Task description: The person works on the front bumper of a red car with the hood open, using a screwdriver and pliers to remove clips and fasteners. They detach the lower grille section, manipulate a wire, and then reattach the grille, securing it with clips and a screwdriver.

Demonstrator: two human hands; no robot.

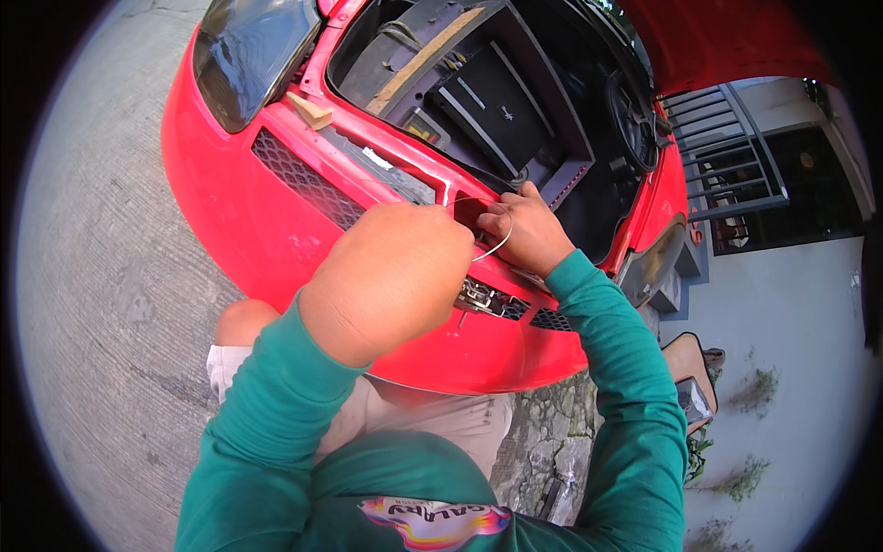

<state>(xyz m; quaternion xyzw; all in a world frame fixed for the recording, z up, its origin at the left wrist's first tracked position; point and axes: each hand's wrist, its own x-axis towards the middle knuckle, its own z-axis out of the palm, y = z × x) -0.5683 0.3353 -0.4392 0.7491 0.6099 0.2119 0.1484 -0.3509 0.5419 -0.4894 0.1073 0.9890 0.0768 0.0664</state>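
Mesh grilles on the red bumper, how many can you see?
2: one grille at upper left under the tail light, another grille by the right wrist. The left hand may hide more.

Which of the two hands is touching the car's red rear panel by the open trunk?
The right hand, fingers at the slot in the red rear panel near the thin white wire. The left hand is raised, nearer the camera.

Left hand [391,276] before bumper [276,230], right hand [526,230] beside it, open trunk [497,101] behind both
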